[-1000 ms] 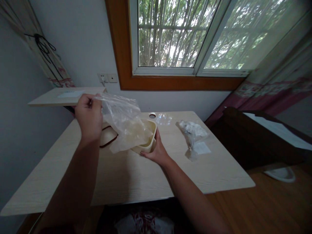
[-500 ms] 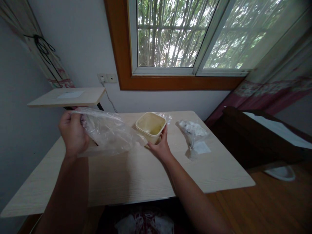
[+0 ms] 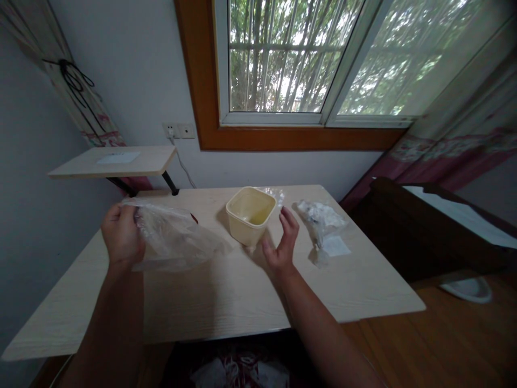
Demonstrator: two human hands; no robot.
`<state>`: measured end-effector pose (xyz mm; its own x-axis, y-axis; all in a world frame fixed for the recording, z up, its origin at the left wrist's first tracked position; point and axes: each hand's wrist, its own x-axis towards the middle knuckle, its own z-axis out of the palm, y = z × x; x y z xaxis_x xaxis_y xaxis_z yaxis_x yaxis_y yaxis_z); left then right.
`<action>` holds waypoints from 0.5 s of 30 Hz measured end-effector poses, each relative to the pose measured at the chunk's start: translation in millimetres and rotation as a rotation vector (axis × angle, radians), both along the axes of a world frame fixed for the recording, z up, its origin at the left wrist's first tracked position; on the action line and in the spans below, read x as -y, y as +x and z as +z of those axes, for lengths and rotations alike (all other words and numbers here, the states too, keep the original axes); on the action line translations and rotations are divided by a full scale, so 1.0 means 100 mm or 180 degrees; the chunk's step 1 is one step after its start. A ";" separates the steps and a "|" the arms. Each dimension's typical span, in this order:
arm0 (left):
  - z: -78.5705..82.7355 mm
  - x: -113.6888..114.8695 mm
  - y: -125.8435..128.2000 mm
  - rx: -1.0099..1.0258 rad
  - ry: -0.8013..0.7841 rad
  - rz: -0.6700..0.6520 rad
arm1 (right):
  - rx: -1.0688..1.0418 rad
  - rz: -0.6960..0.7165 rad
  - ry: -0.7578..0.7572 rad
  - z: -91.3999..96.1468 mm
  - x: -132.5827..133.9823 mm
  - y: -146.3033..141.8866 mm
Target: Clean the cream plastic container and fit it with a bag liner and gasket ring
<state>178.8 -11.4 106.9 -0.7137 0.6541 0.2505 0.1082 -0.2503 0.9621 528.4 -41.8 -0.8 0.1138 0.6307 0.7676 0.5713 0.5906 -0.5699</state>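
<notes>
My left hand (image 3: 122,233) is closed on one end of a clear plastic bag (image 3: 177,237), which hangs out to the right over the table. A small dark reddish thing shows at the bag's upper edge; I cannot make out what it is. A pale yellow square plastic tub (image 3: 247,229) stands upright on the table, its top open. Just to the right of the tub is my right hand (image 3: 283,245), thumb and fingers spread, holding nothing and apart from the tub.
A crumpled clear plastic bag (image 3: 323,218) with a white label lies on the table (image 3: 258,302) at right. Behind the tub is more clear plastic (image 3: 274,194). A raised shelf (image 3: 117,161) on black legs stands at the back left. A dark brown piece of furniture (image 3: 428,231) stands at right.
My right hand has let go of the tub and moved a little to the right, fingers opening. My left hand and the plastic bag have come down slightly.
</notes>
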 end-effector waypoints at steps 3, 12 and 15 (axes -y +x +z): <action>0.03 0.05 0.11 -0.0035 -0.0077 -0.0046 | 0.0439 0.0391 0.0207 -0.03 0.11 -0.07; 0.03 0.14 0.43 -0.0072 -0.0004 -0.0507 | 0.1489 0.1740 0.0015 0.03 0.29 -0.51; 0.03 0.20 0.51 -0.0035 -0.0023 -0.0889 | 0.1376 0.1868 -0.0245 0.02 0.25 -0.59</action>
